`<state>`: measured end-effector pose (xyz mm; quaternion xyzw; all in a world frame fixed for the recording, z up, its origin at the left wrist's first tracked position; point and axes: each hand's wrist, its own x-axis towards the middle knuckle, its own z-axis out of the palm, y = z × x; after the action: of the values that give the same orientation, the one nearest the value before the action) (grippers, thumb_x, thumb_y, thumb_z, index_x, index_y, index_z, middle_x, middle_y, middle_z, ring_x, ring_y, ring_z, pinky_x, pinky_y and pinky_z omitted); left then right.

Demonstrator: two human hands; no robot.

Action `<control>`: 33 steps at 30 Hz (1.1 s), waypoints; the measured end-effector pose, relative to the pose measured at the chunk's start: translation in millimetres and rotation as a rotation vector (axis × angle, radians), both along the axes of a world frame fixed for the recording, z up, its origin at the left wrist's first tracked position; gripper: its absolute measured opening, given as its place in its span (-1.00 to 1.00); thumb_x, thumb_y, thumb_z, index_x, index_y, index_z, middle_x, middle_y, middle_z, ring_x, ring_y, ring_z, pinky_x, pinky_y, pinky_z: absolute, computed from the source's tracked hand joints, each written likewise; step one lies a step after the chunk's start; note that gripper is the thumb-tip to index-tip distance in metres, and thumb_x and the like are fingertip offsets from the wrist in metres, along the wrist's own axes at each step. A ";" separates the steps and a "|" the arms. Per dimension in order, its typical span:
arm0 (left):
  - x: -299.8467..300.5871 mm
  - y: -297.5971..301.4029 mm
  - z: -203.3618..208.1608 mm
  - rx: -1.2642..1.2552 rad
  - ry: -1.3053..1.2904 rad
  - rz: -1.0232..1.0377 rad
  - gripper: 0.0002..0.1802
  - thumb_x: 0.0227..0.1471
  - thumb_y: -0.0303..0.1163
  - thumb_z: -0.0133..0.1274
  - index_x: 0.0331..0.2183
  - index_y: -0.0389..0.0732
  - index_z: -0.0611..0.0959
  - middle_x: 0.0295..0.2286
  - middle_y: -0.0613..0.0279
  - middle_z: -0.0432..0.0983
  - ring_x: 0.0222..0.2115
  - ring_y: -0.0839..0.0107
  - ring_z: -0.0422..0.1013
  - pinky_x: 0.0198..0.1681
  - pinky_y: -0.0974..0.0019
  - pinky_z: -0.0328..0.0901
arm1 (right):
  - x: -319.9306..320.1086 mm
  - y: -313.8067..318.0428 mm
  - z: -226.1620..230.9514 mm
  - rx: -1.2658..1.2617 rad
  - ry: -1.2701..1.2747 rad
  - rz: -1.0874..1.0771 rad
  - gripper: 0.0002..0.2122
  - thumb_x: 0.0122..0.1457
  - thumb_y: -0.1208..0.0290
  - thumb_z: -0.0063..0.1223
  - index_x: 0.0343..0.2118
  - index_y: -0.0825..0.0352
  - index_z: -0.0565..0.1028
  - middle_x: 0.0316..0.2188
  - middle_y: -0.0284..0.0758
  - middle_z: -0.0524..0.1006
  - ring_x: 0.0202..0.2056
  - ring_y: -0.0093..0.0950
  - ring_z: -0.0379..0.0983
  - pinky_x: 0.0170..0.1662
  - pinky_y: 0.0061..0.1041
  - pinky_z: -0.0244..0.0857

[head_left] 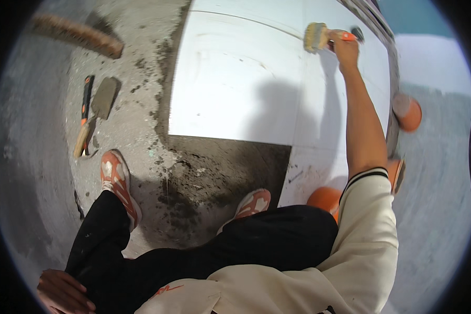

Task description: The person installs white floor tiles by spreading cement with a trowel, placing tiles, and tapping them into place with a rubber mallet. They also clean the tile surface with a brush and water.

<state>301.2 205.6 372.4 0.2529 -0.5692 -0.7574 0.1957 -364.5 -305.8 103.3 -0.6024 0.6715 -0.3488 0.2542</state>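
Observation:
My right hand reaches far out over the white tiles and grips a wide brush by its orange handle. The pale yellow bristles point left, over the tiles near a dark joint line; whether they touch the surface I cannot tell. Just past the handle is a small dark round thing. My left hand lies on my left leg at the lower left, its fingers laid out and nothing visible in it.
A trowel and a black-and-orange-handled tool lie on the concrete at left, below a long brick-coloured block. Damp mortar borders the tiles. Orange rounded objects stand at right and beside my leg.

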 end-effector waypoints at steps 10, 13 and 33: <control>4.8 -35.9 -15.4 -0.142 -0.079 -0.379 0.13 -0.35 0.05 0.63 0.16 -0.40 0.54 -0.16 0.15 0.74 -0.05 0.27 0.62 0.24 0.19 0.23 | -41.7 256.1 -1.9 0.192 0.014 0.072 -0.70 0.17 0.12 0.24 -0.22 0.27 0.68 -0.40 -0.17 0.70 -0.33 -0.29 0.68 -0.19 -0.31 0.51; -59.6 -45.7 -10.5 -0.139 -0.111 -0.103 -0.06 -0.22 -0.11 0.55 0.14 -0.41 0.58 -0.29 0.12 0.75 -0.23 0.25 0.68 0.19 0.20 0.29 | -42.5 336.4 13.6 0.201 0.127 0.054 -0.74 0.19 0.19 0.19 -0.28 0.32 0.63 -0.48 -0.12 0.63 -0.43 -0.24 0.63 -0.26 -0.31 0.48; -255.3 -137.2 72.2 -0.335 -1.181 -0.183 0.02 -0.41 -0.23 0.59 0.14 -0.41 0.59 -0.06 -0.01 0.70 0.03 0.19 0.58 0.19 0.17 0.36 | -182.7 685.8 76.1 -0.026 -0.409 -1.044 -0.72 0.31 0.34 0.27 -0.07 0.45 0.58 -0.21 -0.27 0.62 -0.19 -0.52 0.57 -0.10 -0.52 0.50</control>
<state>45.9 68.4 444.5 0.5454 -0.7120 -0.4035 -0.1809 -547.2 379.9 179.3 -0.1132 0.8132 -0.5464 0.1654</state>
